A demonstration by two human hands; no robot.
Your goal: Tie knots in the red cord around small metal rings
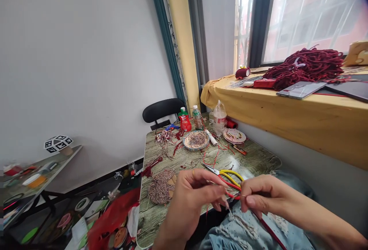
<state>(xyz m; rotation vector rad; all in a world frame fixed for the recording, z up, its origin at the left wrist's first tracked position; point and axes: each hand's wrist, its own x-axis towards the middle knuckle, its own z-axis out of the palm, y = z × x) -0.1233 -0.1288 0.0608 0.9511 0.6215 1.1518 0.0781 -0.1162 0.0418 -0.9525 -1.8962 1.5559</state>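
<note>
Above my lap, my left hand (198, 194) has its thumb and fingers drawn together; whatever is between them is too small to make out. My right hand (260, 194) pinches with thumb and forefinger, close to the left fingertips. From beneath it a dark red cord (271, 231) slants down across my jeans (238, 229). Just beyond both hands lie scissors (212, 169) with red and yellow handles, partly covered by my fingers. A bundle of speckled reddish yarn (161, 187) rests on the table left of my left hand.
On the wood-patterned table (184, 162) stand a bead-filled plate (196, 141), a red pouch (184, 120), a bottle (197, 118) and a plastic bag (220, 120). A yellow-covered ledge (287, 114) on the right carries dark red cord coils (312, 66). Clutter covers the floor at left.
</note>
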